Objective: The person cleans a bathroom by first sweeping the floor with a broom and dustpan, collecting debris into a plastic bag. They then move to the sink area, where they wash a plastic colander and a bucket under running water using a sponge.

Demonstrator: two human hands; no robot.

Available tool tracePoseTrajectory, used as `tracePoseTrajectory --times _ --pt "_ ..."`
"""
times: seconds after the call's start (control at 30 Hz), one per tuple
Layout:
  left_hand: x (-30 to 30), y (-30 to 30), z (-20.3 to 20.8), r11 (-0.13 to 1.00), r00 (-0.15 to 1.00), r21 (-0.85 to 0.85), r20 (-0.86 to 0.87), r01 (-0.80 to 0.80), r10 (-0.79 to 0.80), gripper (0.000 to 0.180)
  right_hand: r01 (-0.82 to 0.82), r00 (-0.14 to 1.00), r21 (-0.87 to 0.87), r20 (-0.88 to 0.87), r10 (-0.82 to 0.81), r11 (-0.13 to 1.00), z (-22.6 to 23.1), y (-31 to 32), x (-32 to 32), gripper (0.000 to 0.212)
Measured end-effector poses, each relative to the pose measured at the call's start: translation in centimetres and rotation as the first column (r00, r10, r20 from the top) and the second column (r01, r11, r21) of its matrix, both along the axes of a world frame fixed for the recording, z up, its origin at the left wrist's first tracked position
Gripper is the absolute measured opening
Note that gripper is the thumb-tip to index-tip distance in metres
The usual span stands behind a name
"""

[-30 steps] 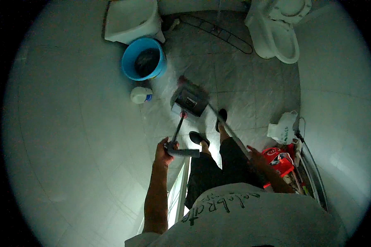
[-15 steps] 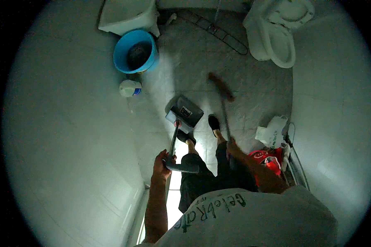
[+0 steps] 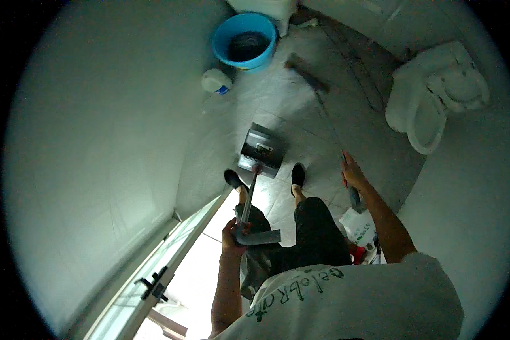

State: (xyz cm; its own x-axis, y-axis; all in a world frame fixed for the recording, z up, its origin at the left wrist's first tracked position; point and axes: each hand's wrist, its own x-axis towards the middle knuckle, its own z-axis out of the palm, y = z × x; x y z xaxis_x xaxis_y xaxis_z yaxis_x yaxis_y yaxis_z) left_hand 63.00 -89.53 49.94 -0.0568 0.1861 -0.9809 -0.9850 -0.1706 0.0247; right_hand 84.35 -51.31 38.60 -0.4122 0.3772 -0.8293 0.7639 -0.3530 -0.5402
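My left hand (image 3: 230, 238) is closed around the upper part of a long-handled dustpan (image 3: 262, 150), just below its bent grey grip. The pan, dark with a pale label, rests on the tiles in front of my feet. In my right hand (image 3: 354, 173), the fingers wrap round the thin stick of a broom, its dark grip end sticking out toward me. Motion smears the broom head (image 3: 307, 73), which is on or near the floor beyond the pan, to the right of a blue bucket (image 3: 245, 39) with something dark in it.
A white jug (image 3: 216, 81) stands by the left wall below the bucket. At the right is a toilet (image 3: 428, 119), with a wire rack (image 3: 351, 56) on the floor behind. A white bag (image 3: 358, 226) lies near my right leg. An open door (image 3: 170, 260) is at lower left.
The view has turned, so the room appears shifted. My right hand has reached farther forward, and the broom head has swung away toward the bucket. My left hand keeps hold of the dustpan.
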Motion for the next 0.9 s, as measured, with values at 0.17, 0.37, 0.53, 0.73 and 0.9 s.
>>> tracePoseTrajectory --times 0.17,0.37,0.53,0.73,0.9 --pt "2.4 4.5 1.3 0.995 0.990 0.008 -0.096 -0.100 0.100 0.033 -0.188 0.979 0.010 0.084 0.186 0.982 -9.9 1.2 -3.9 0.062" --pt "3.2 8.1 -2.8 0.908 0.913 0.181 -0.090 -0.378 0.398 0.027 -0.506 0.862 -0.132 -0.063 0.503 0.852 -2.2 -3.4 2.7 0.061" --pt "10.3 4.2 -1.6 0.848 0.856 0.142 -0.004 -0.511 0.517 0.027 -0.507 0.844 -0.432 -0.072 0.532 0.746 8.7 2.5 6.5 0.059" --pt "19.0 1.6 -1.8 0.785 0.788 0.141 -0.042 -0.604 0.614 0.026 -0.424 0.905 -0.203 -0.134 0.404 0.883 7.5 5.5 10.0 0.055" --pt "19.4 -1.7 -4.2 0.715 0.729 0.155 0.058 -0.682 0.682 0.027 -0.301 0.947 -0.029 -0.130 0.295 0.953 -4.5 8.1 2.6 0.056"
